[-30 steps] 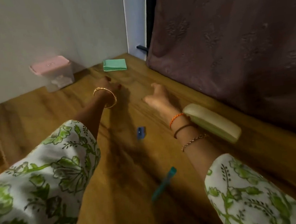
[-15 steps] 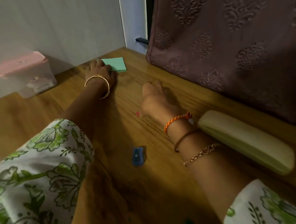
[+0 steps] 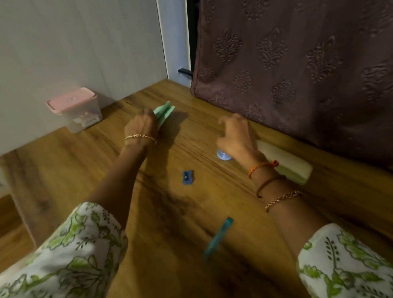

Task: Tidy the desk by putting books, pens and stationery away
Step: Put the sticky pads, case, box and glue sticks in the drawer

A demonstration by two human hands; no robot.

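Green sticky notes point(image 3: 165, 112) gripped, apparently lifted, by left hand point(image 3: 142, 125).

Both hands point(image 3: 141, 126) point(image 3: 236, 136) outstretched, fingers curled

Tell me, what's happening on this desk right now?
A person is tidying a wooden desk. Their left hand grips a green pad of sticky notes, lifting its edge. The right hand hovers over a small pale round object beside a cream oblong case. A small blue sharpener and a teal pen lie loose; a pink-lidded clear box stands by the wall.
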